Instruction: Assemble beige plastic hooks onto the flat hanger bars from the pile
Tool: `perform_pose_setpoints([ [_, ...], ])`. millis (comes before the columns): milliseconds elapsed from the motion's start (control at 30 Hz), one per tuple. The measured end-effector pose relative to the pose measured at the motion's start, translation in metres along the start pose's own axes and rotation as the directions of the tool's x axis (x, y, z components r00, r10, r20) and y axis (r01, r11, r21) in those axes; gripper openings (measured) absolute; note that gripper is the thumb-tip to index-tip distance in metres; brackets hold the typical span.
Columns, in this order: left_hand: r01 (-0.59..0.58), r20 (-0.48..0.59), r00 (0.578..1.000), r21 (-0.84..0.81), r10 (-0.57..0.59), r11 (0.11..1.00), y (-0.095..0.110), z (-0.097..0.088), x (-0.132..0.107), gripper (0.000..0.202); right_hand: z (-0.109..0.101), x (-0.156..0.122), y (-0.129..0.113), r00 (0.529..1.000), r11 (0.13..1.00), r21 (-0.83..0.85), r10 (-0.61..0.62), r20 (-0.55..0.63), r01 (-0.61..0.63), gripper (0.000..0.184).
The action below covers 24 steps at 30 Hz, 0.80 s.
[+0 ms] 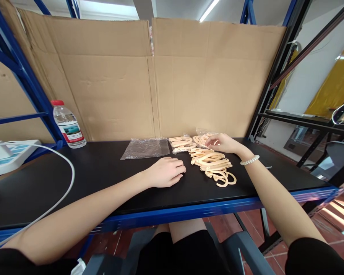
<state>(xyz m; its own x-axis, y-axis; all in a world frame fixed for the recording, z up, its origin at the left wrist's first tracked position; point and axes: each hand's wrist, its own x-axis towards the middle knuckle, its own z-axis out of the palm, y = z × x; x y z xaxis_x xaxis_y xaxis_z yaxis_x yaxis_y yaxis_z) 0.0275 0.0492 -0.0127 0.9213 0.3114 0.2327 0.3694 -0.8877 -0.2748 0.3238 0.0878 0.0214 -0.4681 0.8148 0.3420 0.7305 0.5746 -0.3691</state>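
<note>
Left hand (168, 172): loosely curled on the worktop (103, 164), seemingly empty.
Right hand (220, 143): fingers narrow, at the left's two o'clock; whether gripping, unclear.
Pale loops (210, 160): right hand's seven o'clock; best parted gently against tangling.

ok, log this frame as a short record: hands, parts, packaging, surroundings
left hand: hand palm down, on or just above black tabletop
right hand: hand at a beige bundle; grip unclear
parts: loose beige bands piled nearer the person than the bundle
packaging: flat clear bag, left of the bundle
surroundings: red-capped bottle far left; cardboard behind
</note>
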Motion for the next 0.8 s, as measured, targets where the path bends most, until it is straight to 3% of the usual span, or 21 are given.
perform_pose_setpoints([
  [267,-0.022,0.0,1.0,0.002,0.022,1.0,0.0,-0.001,-0.001,0.017,0.014,0.005,0.008,0.999,0.995,-0.093,0.029,-0.044,-0.033,0.018],
  [467,-0.027,0.009,1.0,-0.007,0.027,1.0,0.0,-0.003,-0.001,0.017,0.012,0.004,0.014,0.999,0.997,-0.065,0.038,0.008,-0.038,0.019],
  [633,-0.026,0.03,0.999,0.0,0.026,1.0,0.0,-0.003,-0.001,0.019,0.009,0.003,0.012,0.997,0.995,-0.069,0.069,-0.046,-0.072,0.018],
  [800,-0.031,0.026,0.999,-0.007,0.032,0.999,-0.001,-0.003,-0.001,0.019,-0.002,-0.001,0.007,0.998,1.0,-0.004,0.005,0.068,-0.005,0.024],
])
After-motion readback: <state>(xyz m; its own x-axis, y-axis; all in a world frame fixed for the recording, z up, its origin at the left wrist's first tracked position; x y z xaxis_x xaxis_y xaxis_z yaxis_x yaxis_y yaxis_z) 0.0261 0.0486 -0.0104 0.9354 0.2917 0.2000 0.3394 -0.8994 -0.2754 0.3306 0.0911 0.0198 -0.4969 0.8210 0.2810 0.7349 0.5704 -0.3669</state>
